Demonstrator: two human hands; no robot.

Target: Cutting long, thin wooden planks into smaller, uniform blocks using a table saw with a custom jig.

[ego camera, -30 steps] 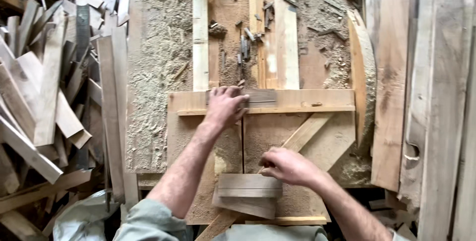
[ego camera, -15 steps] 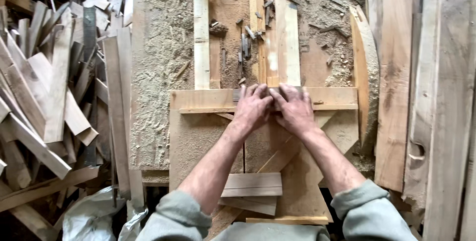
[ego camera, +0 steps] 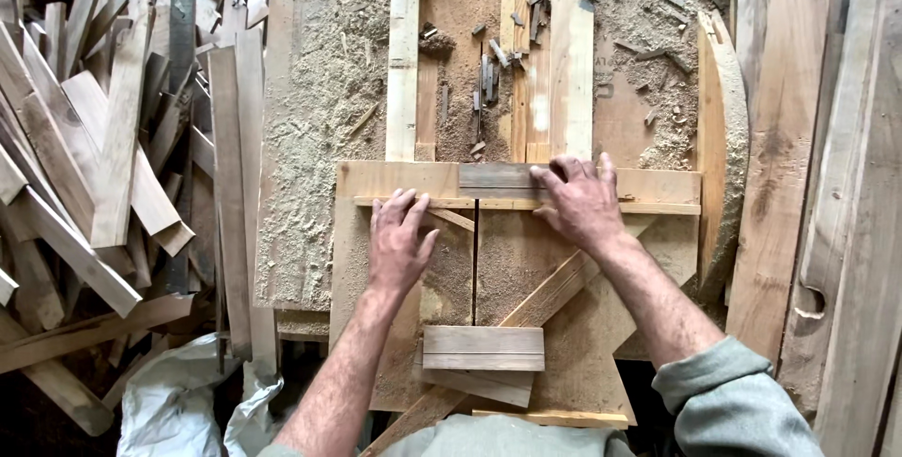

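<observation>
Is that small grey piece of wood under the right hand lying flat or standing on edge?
Flat. The grey piece shows its broad face, resting against the sled's fence, with the right hand spread beside and partly over it.

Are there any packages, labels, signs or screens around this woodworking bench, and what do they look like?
Crumpled white plastic bag: lower left, below the pile of wood offcuts; pale, wrinkled, soft.
Faint dark stamp mark: on the board above the right hand; too blurred to make out.
No screens or signs.
</observation>
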